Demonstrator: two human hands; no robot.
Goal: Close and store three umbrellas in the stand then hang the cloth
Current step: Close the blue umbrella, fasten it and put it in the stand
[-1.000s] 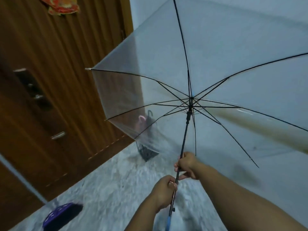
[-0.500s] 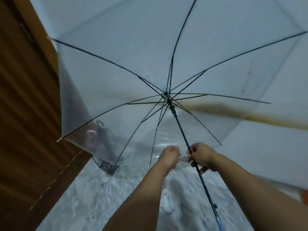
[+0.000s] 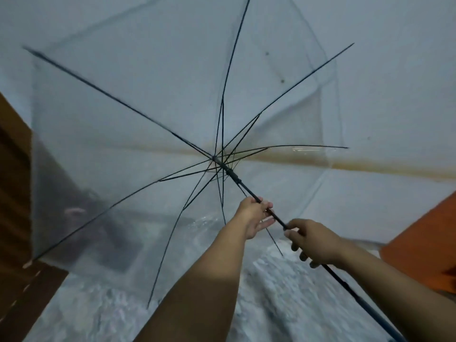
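Note:
A transparent umbrella (image 3: 138, 134) with black ribs is spread open in front of me, its canopy facing the wall. Its black shaft (image 3: 249, 191) runs down to the lower right. My left hand (image 3: 254, 215) grips the shaft a little below the runner, with some fingers loose. My right hand (image 3: 313, 240) is wrapped around the shaft lower down. Through the clear canopy I see the dark umbrella stand (image 3: 108, 233) on the floor at the left, blurred, with a pink handle (image 3: 74, 210) sticking out. The cloth is out of view.
A brown wooden door (image 3: 13, 193) fills the left edge. The wall (image 3: 382, 82) ahead is pale with a brownish stripe low down. An orange object (image 3: 424, 245) sits at the right edge. The floor (image 3: 259, 304) is grey marble.
The view and the umbrella have swung to the right, so the door has slid to the left edge. My left hand moved from below onto the shaft above my right hand. The canopy stays spread.

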